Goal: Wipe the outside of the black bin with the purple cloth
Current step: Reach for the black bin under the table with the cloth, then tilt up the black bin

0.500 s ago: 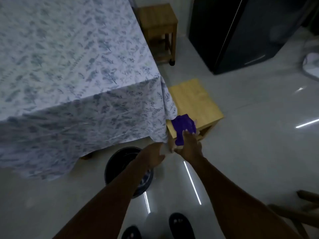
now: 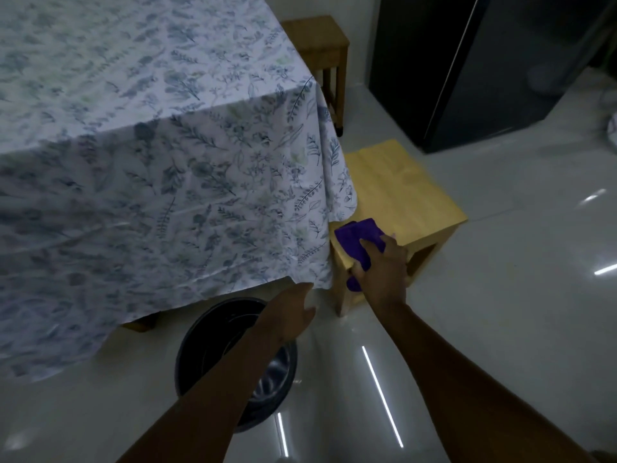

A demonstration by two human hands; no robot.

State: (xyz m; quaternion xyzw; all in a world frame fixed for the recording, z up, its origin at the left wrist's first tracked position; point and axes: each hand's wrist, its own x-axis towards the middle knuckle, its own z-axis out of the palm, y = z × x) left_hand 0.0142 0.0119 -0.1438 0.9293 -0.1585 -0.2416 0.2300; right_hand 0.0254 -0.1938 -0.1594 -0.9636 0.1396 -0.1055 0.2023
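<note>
The black bin (image 2: 213, 332) stands upright on the floor below the table's edge, seen from above, partly hidden by my left forearm. The purple cloth (image 2: 359, 240) lies bunched on the near corner of a low wooden stool (image 2: 400, 198). My right hand (image 2: 384, 265) is closed over the cloth, with purple showing above and below the fingers. My left hand (image 2: 293, 312) hovers above the bin's far right rim, fingers loose and holding nothing.
A table under a floral tablecloth (image 2: 150, 145) fills the left and overhangs the bin. A second wooden stool (image 2: 320, 41) stands behind it. A dark fridge (image 2: 484, 61) is at the upper right. The floor (image 2: 500, 312) is glossy tile.
My right hand has closed further over the purple cloth on the stool. My left hand stays above the bin's rim. The view has shifted slightly.
</note>
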